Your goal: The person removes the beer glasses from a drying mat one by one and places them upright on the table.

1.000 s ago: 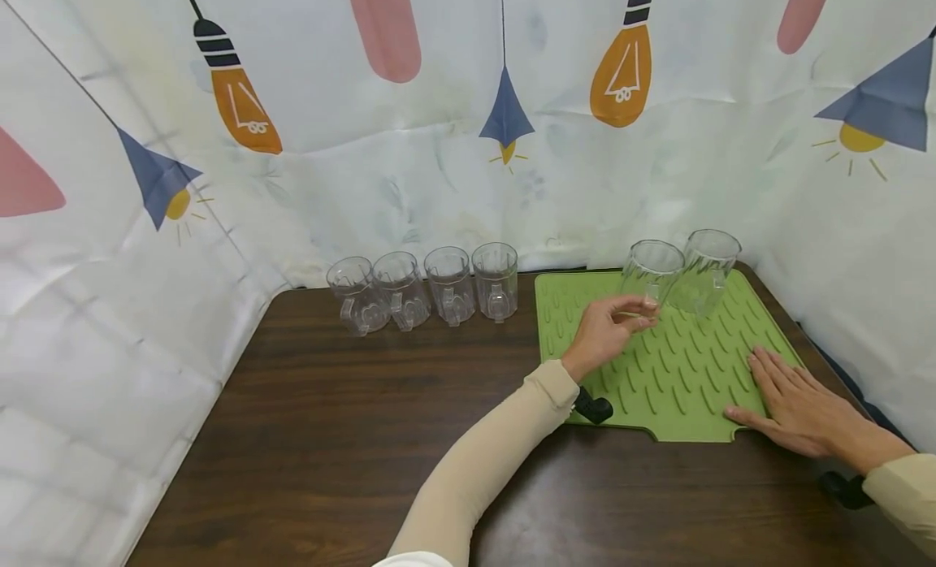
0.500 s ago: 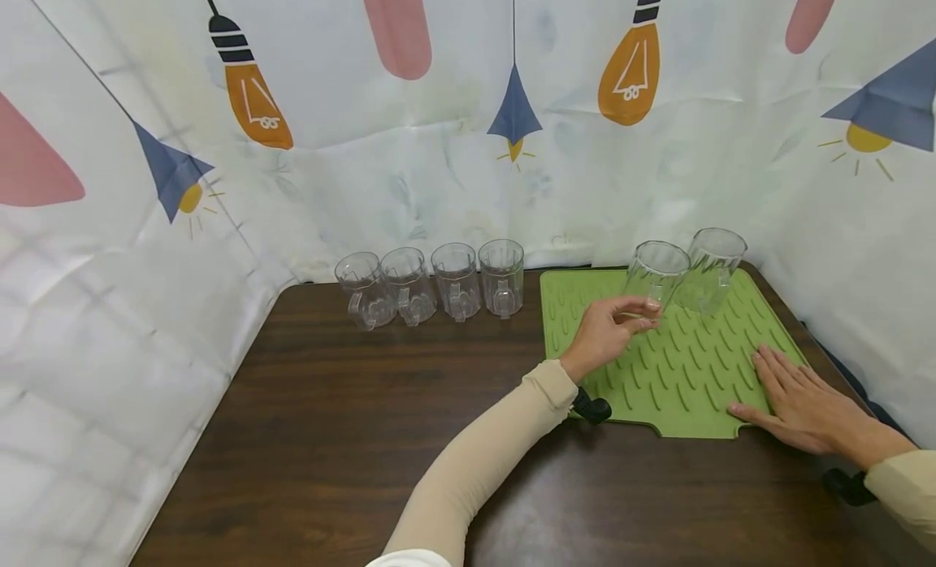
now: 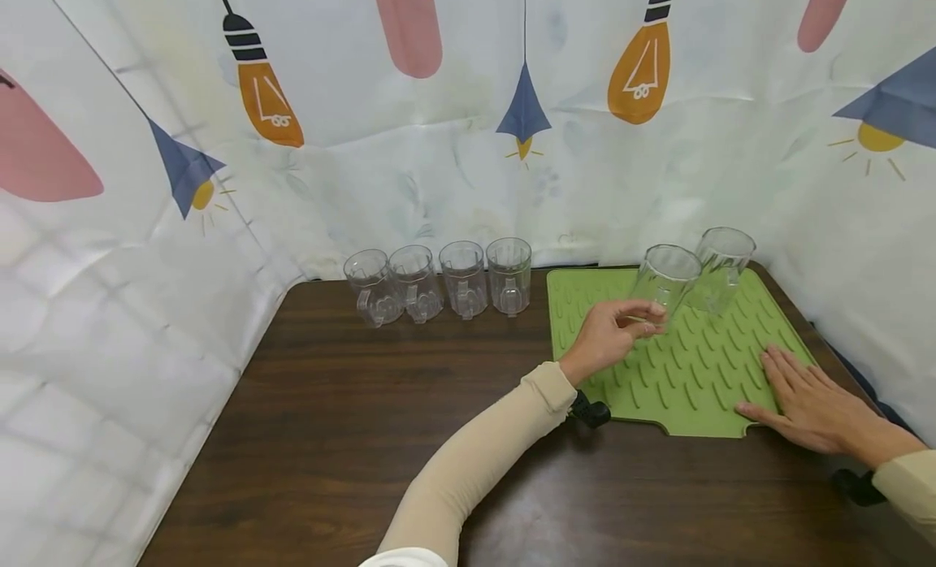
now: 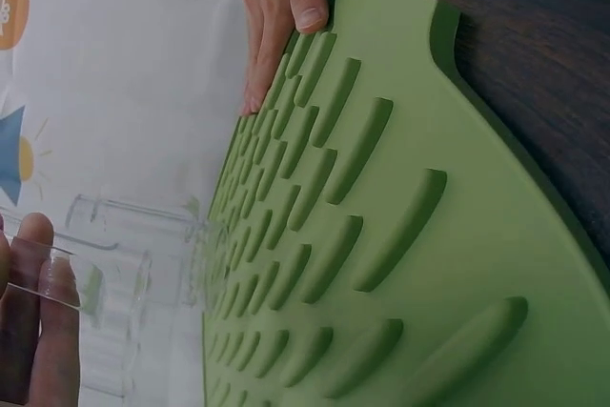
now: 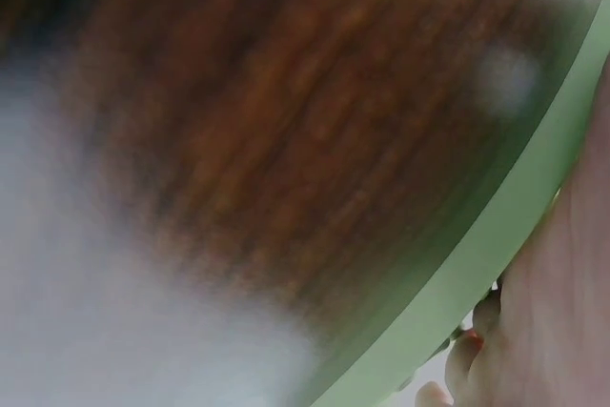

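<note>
In the head view, my left hand (image 3: 613, 333) pinches the handle of a clear mug (image 3: 669, 274) over the far part of a green ridged mat (image 3: 705, 425). The left wrist view shows fingers (image 4: 57, 331) curled through the transparent handle; whether the mug's base touches the mat is hard to tell. Just behind and right of it stands a second clear mug (image 3: 720, 270) on the mat. My right hand (image 3: 815, 400) lies flat with straight fingers on the mat's near right edge. In the right wrist view, part of that hand (image 5: 562, 274) shows beside the mat's rim.
Several clear mugs (image 3: 463, 279) stand in a row at the back of the dark wooden table (image 3: 351, 437), left of the mat, their handles facing the near side. A white printed curtain (image 3: 453, 169) hangs close behind the table and along both sides.
The whole head view has shifted slightly right. The mug in my left hand has come a little nearer and toward the second mug. My right hand has stayed flat on the mat.
</note>
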